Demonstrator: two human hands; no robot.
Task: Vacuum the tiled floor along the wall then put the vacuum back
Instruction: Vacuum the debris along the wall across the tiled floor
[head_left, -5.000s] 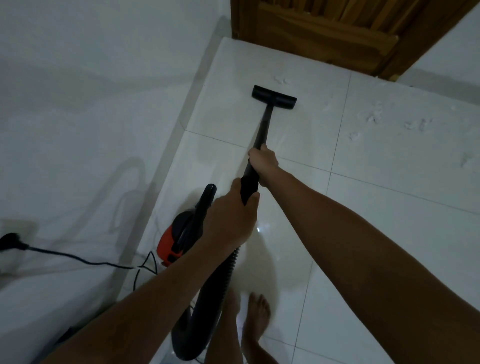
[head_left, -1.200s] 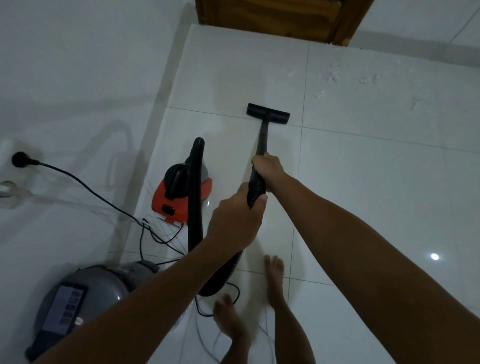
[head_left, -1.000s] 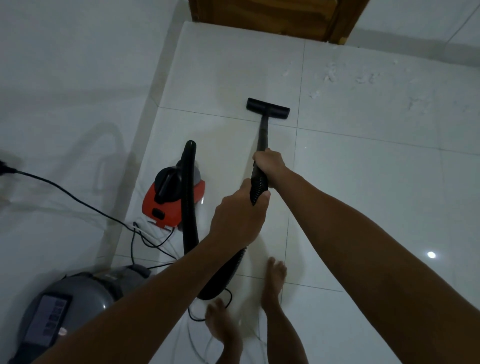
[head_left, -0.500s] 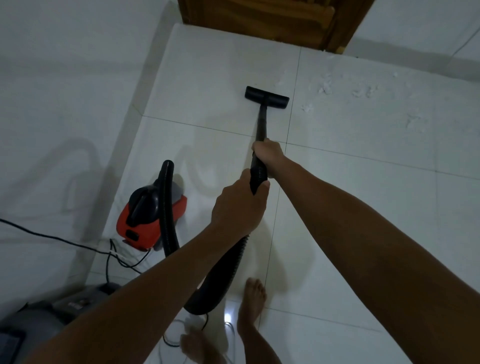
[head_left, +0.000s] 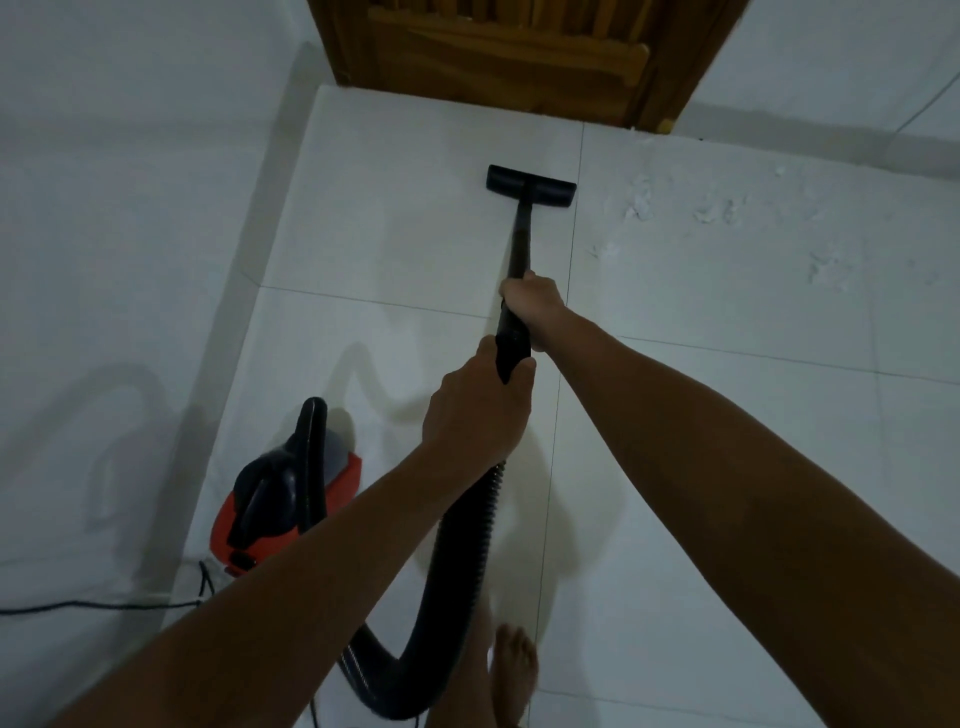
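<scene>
Both hands grip the vacuum wand (head_left: 519, 244), right hand (head_left: 532, 301) ahead, left hand (head_left: 478, 410) behind, steering the floor nozzle (head_left: 531, 185) toward scattered debris (head_left: 641, 202).

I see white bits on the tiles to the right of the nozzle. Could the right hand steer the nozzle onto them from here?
Probably yes. The right hand grips the wand, and bare floor lies between the nozzle and the bits.

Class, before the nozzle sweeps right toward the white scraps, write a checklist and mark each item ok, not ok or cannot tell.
1. Both hands grip the wand: left hand and right hand, ok.
2. Nozzle flat on the tile: ok.
3. Scraps still on the floor: not ok.
4. Hose free of kinks: ok.
5. Bare foot clear of the hose: cannot tell.
</scene>
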